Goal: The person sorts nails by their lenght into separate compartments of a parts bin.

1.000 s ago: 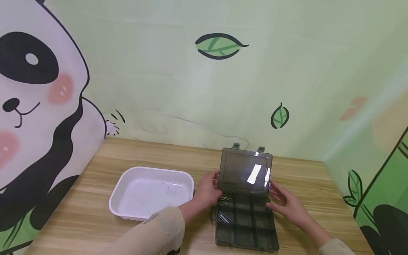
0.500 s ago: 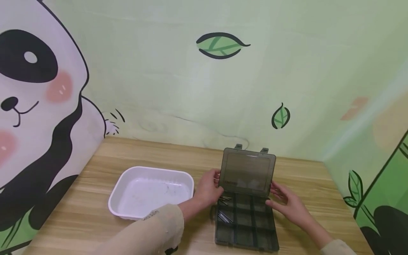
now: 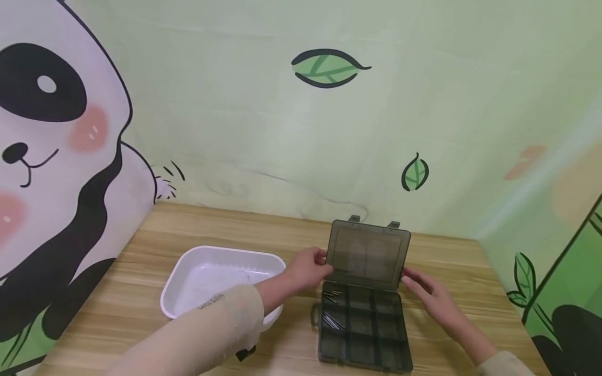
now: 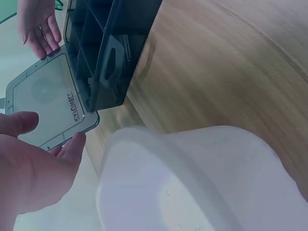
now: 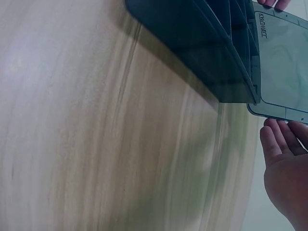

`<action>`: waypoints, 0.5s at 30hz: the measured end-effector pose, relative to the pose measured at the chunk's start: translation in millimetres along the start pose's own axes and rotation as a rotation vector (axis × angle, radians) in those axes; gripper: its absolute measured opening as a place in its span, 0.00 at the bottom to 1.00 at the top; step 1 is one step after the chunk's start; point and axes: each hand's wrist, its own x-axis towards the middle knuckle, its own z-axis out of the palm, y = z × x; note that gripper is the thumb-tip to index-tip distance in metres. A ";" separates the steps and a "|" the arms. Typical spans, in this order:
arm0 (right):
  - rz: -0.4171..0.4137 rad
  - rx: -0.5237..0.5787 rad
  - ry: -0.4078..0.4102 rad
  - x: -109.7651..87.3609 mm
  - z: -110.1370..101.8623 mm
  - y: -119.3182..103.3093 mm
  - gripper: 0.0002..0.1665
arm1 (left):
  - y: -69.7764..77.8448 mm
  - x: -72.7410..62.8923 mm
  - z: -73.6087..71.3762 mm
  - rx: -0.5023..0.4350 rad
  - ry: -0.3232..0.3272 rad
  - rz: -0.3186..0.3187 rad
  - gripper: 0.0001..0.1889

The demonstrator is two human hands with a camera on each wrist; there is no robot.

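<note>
A dark translucent compartment box (image 3: 362,326) stands on the table with its lid (image 3: 369,256) raised at the back. Thin metal rods (image 3: 333,321) lie in the left middle compartment, and short brassy pins (image 3: 332,295) lie in the one behind it. My left hand (image 3: 308,270) holds the lid's left edge, thumb in front and fingers behind, as the left wrist view shows. At the opposite edge, my right hand (image 3: 435,300) touches the lid (image 5: 284,67) with nearly straight fingers (image 5: 276,139). A carry handle (image 4: 113,60) sticks out from the box's left side.
A white plastic tray (image 3: 171,290) stands left of the box, partly behind my left sleeve (image 3: 211,324). The wooden table (image 3: 226,216) meets a wall (image 3: 226,120) printed with a panda and leaves close behind the lid.
The lid has tilted further back, its top edge shifting slightly right, and its bright reflection is gone. Both hands have moved with its edges, uncovering more of the back compartments.
</note>
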 end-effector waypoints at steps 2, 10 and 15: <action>-0.007 0.005 -0.005 -0.1 -0.8 0.2 0.38 | 1.1 -0.7 -2.2 -0.002 -0.008 -0.010 0.23; -0.029 0.045 -0.046 -4.6 -6.8 -1.6 0.38 | -1.1 -5.4 -4.0 -0.060 -0.014 0.022 0.22; -0.072 0.053 -0.053 -11.1 -7.9 -2.4 0.36 | -6.1 -11.4 -4.0 -0.119 -0.023 0.072 0.23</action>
